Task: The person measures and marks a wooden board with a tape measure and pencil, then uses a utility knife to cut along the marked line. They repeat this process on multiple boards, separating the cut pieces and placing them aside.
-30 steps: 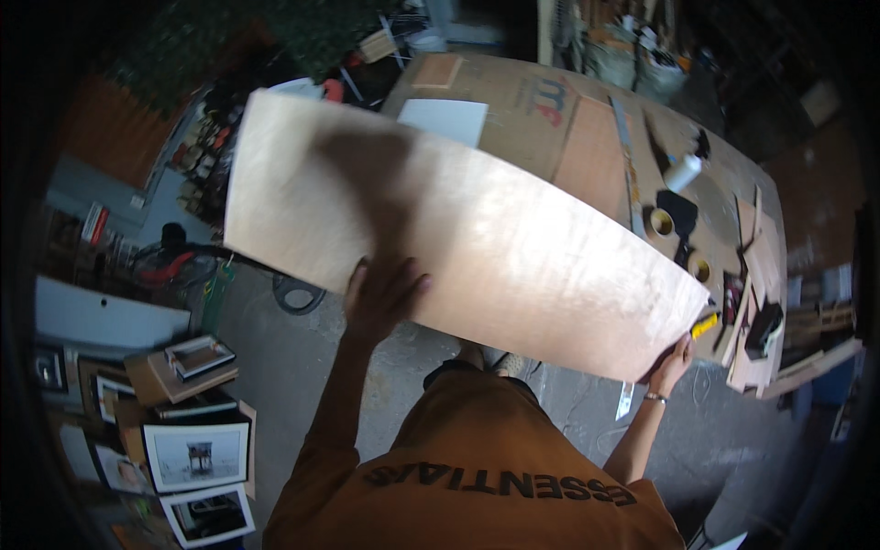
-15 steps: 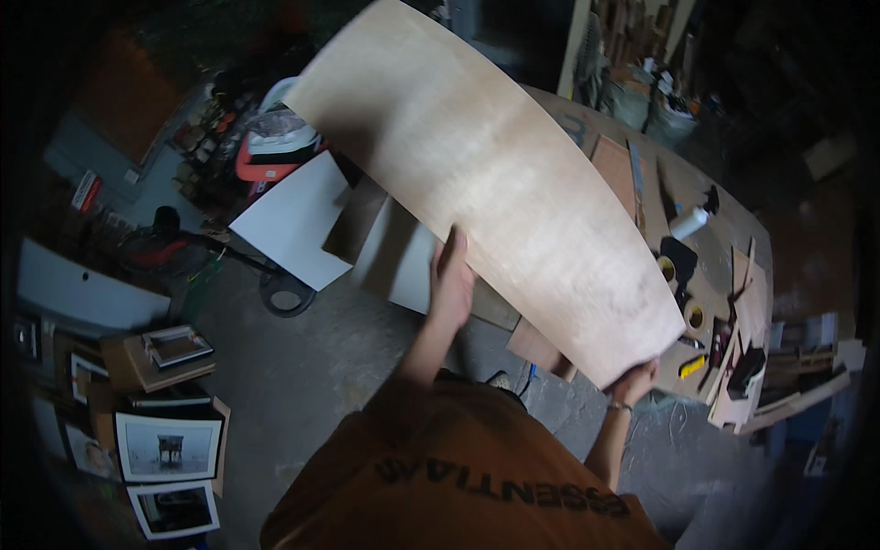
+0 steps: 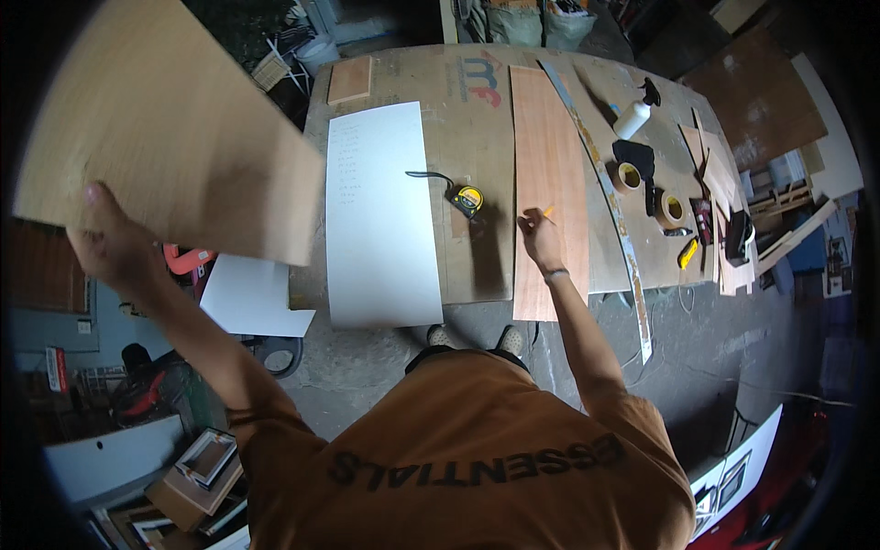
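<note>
My left hand (image 3: 110, 238) grips a pale plywood panel (image 3: 165, 128) by its near edge, raised at the upper left. My right hand (image 3: 536, 229) is over a reddish plywood strip (image 3: 550, 147), fingers closed on a small yellow pencil (image 3: 548, 213). To its left lie a yellow-black tape measure (image 3: 466, 200) and a white sheet (image 3: 376, 238) with faint handwriting. A long, rusty metal straightedge (image 3: 605, 174) runs along the strip's right side.
The worktable (image 3: 422, 82) also holds a spray bottle (image 3: 632, 119), tape rolls (image 3: 672, 211), a yellow cutter (image 3: 687, 253) and wood offcuts (image 3: 720, 183). Stacked frames (image 3: 202, 463) stand low at left, a red-black machine (image 3: 151, 394) behind them. Boards (image 3: 752, 101) lean at right.
The plywood panel has swung up and to the left in my left hand. My right hand has left the panel and moved onto the tabletop strip. The tabletop is now uncovered.
</note>
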A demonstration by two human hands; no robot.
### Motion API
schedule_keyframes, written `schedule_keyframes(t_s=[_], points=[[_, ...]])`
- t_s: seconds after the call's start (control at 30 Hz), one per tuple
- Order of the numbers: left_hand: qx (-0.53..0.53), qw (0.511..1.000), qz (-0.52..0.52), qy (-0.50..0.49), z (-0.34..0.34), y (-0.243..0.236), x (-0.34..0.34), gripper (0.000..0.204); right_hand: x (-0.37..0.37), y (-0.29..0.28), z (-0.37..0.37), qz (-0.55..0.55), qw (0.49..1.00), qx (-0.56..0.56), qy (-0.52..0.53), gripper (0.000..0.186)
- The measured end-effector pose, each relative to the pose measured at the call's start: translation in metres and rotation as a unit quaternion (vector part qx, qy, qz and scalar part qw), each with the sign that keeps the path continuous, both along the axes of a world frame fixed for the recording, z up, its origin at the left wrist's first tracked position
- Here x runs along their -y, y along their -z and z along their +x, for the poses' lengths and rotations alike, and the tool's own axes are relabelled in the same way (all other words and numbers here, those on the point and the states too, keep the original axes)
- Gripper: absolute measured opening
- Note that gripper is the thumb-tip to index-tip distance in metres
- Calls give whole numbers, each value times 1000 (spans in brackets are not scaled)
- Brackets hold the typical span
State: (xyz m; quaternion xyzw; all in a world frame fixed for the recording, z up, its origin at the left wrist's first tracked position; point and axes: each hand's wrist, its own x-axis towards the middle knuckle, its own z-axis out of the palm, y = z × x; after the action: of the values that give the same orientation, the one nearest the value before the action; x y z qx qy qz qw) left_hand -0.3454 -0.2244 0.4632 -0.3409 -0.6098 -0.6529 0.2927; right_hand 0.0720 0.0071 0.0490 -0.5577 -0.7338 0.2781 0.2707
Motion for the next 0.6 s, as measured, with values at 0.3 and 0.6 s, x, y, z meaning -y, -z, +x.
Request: schedule_keyframes(t_s=[0.3, 0.6], points=[[-105, 914, -374, -114, -24, 106, 6, 42, -38, 38, -132, -55, 964, 222, -133, 88], [-216, 864, -409, 200, 104, 208, -33, 46, 20, 45, 65, -27, 926, -248, 285, 70]])
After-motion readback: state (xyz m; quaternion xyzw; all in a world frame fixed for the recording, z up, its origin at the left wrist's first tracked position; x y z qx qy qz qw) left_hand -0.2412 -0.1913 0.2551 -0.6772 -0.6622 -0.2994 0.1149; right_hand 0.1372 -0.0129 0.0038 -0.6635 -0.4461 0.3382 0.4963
